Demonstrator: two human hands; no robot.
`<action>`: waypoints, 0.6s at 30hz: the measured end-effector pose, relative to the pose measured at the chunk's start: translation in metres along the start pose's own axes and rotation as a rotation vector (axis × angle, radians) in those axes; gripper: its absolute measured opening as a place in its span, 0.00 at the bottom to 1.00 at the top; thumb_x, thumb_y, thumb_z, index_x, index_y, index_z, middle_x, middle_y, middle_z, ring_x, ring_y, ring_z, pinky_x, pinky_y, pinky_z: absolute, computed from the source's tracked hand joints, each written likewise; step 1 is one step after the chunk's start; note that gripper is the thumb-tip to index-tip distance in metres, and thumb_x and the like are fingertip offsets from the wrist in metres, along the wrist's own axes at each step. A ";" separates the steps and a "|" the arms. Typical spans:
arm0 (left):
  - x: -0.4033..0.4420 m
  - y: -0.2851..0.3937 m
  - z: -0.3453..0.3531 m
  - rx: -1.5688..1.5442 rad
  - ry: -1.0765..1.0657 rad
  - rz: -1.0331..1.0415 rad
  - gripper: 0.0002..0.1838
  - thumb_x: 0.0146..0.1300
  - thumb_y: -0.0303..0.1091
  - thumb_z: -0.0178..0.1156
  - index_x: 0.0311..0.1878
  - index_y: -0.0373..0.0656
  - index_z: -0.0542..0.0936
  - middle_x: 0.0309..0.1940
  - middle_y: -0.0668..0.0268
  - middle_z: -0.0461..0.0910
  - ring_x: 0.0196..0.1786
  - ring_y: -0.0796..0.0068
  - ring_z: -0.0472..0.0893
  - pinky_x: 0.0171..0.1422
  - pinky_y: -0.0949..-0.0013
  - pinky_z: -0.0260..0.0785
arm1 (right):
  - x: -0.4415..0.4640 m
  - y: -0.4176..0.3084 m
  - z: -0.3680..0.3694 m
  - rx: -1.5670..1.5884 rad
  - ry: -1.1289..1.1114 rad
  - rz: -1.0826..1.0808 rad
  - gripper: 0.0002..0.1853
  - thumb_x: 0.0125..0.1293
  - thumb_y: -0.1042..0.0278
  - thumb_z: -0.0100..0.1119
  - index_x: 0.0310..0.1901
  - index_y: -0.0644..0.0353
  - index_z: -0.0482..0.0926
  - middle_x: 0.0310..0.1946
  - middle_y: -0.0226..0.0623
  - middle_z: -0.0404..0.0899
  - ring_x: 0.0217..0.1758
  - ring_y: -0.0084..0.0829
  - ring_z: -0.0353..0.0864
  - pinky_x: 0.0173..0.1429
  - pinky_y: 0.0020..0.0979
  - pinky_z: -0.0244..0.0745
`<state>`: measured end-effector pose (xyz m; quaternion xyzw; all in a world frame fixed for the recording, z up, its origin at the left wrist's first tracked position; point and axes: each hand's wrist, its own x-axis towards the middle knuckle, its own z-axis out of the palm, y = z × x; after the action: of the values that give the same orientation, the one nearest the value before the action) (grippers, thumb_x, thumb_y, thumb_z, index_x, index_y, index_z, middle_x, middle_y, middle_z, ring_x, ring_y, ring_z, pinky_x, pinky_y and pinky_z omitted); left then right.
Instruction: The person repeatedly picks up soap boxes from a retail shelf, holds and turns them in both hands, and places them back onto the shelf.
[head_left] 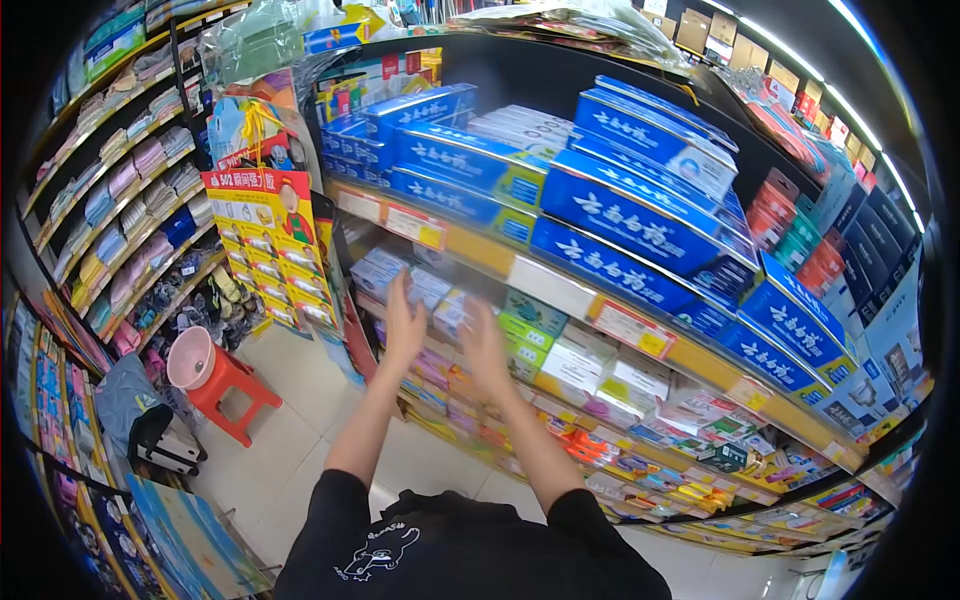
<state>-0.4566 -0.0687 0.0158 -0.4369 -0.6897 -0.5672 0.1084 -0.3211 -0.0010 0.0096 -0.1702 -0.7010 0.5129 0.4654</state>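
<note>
My left hand (pixel 405 325) reaches to the second shelf, fingers stretched out and apart, at the front of several small white boxes (pixel 385 272). To its right is my right hand (pixel 482 345), blurred by motion, its fingers appearing extended upward. Between the two hands sits another white box (pixel 450 308), partly hidden; whether either hand touches it I cannot tell. Just right of my right hand are stacked green boxes (pixel 525 345). Blue toothpaste boxes (pixel 630 225) lie in stacks on the shelf above. Neither hand visibly holds anything.
A shelf edge with price tags (pixel 550 285) runs above my hands. At left hangs a yellow and red glue card display (pixel 265 235). A red stool (pixel 230 400) with a pink basin (pixel 195 358) stands on the tiled floor, near racks of folded cloth (pixel 120 215).
</note>
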 end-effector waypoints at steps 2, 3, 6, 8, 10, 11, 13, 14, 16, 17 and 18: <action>0.030 -0.031 0.002 0.016 -0.009 -0.022 0.30 0.57 0.20 0.50 0.65 0.29 0.59 0.60 0.43 0.67 0.62 0.47 0.70 0.68 0.58 0.60 | 0.026 0.012 0.021 -0.149 0.049 0.004 0.18 0.59 0.75 0.59 0.51 0.69 0.70 0.50 0.55 0.74 0.55 0.48 0.76 0.57 0.39 0.72; 0.041 -0.047 0.005 -0.011 -0.023 -0.057 0.30 0.56 0.21 0.50 0.64 0.27 0.59 0.59 0.41 0.68 0.62 0.46 0.70 0.68 0.57 0.59 | 0.037 0.024 0.028 -0.282 0.066 0.022 0.18 0.58 0.72 0.60 0.48 0.71 0.71 0.48 0.57 0.75 0.52 0.50 0.77 0.54 0.40 0.73; 0.063 -0.077 0.017 0.040 -0.107 -0.129 0.28 0.55 0.24 0.53 0.60 0.25 0.63 0.54 0.37 0.70 0.60 0.42 0.70 0.67 0.56 0.60 | 0.061 0.044 0.044 -0.488 0.053 0.130 0.18 0.56 0.64 0.63 0.38 0.73 0.74 0.38 0.63 0.76 0.42 0.55 0.78 0.45 0.44 0.72; 0.071 -0.084 0.022 0.075 -0.217 -0.194 0.27 0.55 0.27 0.54 0.58 0.25 0.65 0.53 0.36 0.71 0.60 0.42 0.70 0.65 0.56 0.61 | 0.071 0.050 0.049 -0.524 0.036 0.191 0.18 0.55 0.62 0.63 0.30 0.75 0.75 0.30 0.64 0.76 0.36 0.57 0.78 0.40 0.46 0.72; 0.075 -0.070 0.016 0.066 -0.369 -0.293 0.28 0.56 0.31 0.55 0.59 0.26 0.65 0.55 0.38 0.71 0.61 0.44 0.70 0.65 0.56 0.60 | 0.075 0.047 0.053 -0.523 0.031 0.230 0.19 0.55 0.62 0.62 0.24 0.75 0.75 0.23 0.63 0.75 0.32 0.57 0.78 0.38 0.47 0.71; 0.073 -0.069 0.017 0.081 -0.345 -0.284 0.26 0.55 0.28 0.55 0.57 0.27 0.66 0.52 0.39 0.73 0.59 0.45 0.72 0.63 0.57 0.62 | 0.074 0.046 0.055 -0.497 0.089 0.213 0.19 0.55 0.62 0.62 0.23 0.75 0.74 0.22 0.63 0.74 0.30 0.57 0.78 0.37 0.47 0.71; 0.070 -0.074 0.017 -0.036 -0.272 -0.233 0.25 0.52 0.26 0.56 0.55 0.28 0.67 0.51 0.38 0.72 0.58 0.41 0.71 0.62 0.55 0.63 | 0.073 0.045 0.059 -0.445 0.198 0.175 0.20 0.55 0.62 0.63 0.21 0.76 0.73 0.19 0.63 0.73 0.27 0.57 0.77 0.35 0.48 0.70; 0.069 -0.076 0.017 -0.093 -0.233 -0.206 0.25 0.51 0.25 0.56 0.54 0.28 0.67 0.51 0.37 0.71 0.58 0.39 0.70 0.61 0.55 0.64 | 0.072 0.047 0.059 -0.405 0.226 0.158 0.19 0.55 0.62 0.63 0.23 0.76 0.74 0.20 0.63 0.74 0.28 0.56 0.78 0.36 0.47 0.71; 0.062 -0.094 0.028 -0.161 -0.115 -0.088 0.29 0.49 0.24 0.57 0.58 0.30 0.65 0.56 0.40 0.68 0.62 0.43 0.67 0.66 0.57 0.61 | 0.067 0.054 0.060 -0.323 0.289 0.102 0.18 0.54 0.62 0.63 0.29 0.75 0.75 0.26 0.62 0.75 0.32 0.53 0.79 0.39 0.44 0.72; 0.056 -0.105 0.032 -0.193 -0.059 -0.029 0.32 0.49 0.23 0.57 0.61 0.32 0.64 0.58 0.41 0.67 0.65 0.45 0.65 0.68 0.58 0.60 | 0.063 0.056 0.059 -0.283 0.322 0.061 0.18 0.54 0.62 0.63 0.35 0.74 0.76 0.31 0.62 0.76 0.35 0.51 0.80 0.41 0.42 0.72; 0.052 -0.097 0.024 -0.335 -0.124 -0.072 0.33 0.49 0.23 0.58 0.62 0.33 0.64 0.64 0.43 0.60 0.68 0.47 0.62 0.71 0.57 0.56 | 0.058 0.056 0.059 -0.241 0.363 -0.005 0.20 0.54 0.63 0.63 0.43 0.71 0.75 0.38 0.62 0.77 0.40 0.48 0.80 0.45 0.39 0.73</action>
<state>-0.5499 -0.0207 -0.0256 -0.4580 -0.6062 -0.6496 -0.0287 -0.4125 0.0304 -0.0141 -0.3123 -0.6624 0.3852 0.5615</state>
